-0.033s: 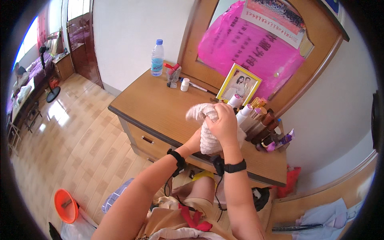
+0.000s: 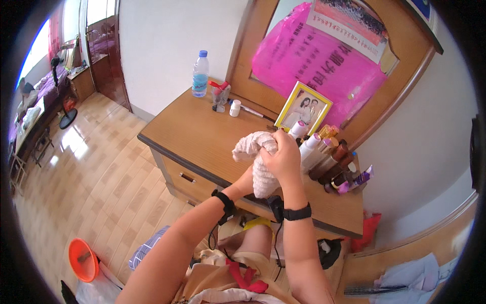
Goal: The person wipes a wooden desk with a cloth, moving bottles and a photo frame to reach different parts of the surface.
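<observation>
A crumpled white cloth [image 2: 257,158] is bunched up above the front part of the wooden dresser top [image 2: 192,133], with its tail hanging down toward the wrists. The right hand [image 2: 284,156] sits on top of it, fingers curled tight into the bundle from the right side, knuckles up, forearm rising steeply from the lower edge with a black wristband on it. The left hand [image 2: 246,181] is mostly hidden beneath the cloth; it seems to hold the hanging part from below, but whether its fingers are closed cannot be told. That forearm also wears a black band and comes in from lower left.

Just beyond the right fingers stands a cluster of cosmetic bottles [image 2: 324,154], white, pink and brown, and behind those a framed photo [image 2: 302,110]. Farther off to the left of the fingers are a plastic water bottle [image 2: 200,74] and a small cup of pens [image 2: 219,94]. An orange basin [image 2: 83,260] lies on the floor well below the left elbow.

Both hands and the cloth match the earlier frame; nothing has visibly shifted
</observation>
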{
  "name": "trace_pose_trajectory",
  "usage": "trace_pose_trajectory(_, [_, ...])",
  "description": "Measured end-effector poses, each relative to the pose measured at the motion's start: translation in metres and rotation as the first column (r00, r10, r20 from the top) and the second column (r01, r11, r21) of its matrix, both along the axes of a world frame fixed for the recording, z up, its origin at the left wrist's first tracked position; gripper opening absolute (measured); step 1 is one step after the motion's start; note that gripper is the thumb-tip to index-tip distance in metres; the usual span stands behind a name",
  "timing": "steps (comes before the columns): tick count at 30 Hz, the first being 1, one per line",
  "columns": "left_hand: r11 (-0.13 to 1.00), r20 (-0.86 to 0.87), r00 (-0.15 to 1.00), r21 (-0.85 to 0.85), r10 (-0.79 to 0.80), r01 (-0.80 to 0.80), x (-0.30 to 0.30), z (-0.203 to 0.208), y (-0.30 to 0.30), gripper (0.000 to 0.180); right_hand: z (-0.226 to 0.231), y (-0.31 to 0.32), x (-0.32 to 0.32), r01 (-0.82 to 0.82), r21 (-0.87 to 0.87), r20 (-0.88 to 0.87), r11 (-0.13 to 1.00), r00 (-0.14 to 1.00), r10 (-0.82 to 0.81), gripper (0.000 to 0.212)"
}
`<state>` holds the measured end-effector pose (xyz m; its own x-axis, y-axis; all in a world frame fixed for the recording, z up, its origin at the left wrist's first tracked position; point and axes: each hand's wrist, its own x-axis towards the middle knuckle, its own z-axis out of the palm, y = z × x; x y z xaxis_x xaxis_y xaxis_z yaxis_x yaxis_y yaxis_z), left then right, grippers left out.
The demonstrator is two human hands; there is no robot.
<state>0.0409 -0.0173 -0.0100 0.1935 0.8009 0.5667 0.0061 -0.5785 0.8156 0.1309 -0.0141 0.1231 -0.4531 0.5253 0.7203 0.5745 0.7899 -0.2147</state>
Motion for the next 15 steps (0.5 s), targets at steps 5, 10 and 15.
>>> trace_pose_trajectory(5, [0.871,0.532,0.806,-0.231,-0.261,0.434,0.002,-0.013,0.01,0.058,0.002,-0.004,-0.001,-0.055,-0.155,-0.205,0.986,0.979,0.023,0.03])
trace_pose_trajectory(10, [0.932,0.414,0.889,-0.204,-0.195,0.299,-0.004,-0.027,0.01,0.042,-0.006,0.002,0.01,-0.265,-0.159,-0.279,0.951,0.936,0.214,0.028])
trace_pose_trajectory(15, [0.9,0.514,0.816,-0.173,-0.264,0.4,0.003,0.002,-0.003,0.044,-0.026,0.003,0.012,-0.184,-0.016,-0.382,0.983,0.909,0.164,0.033])
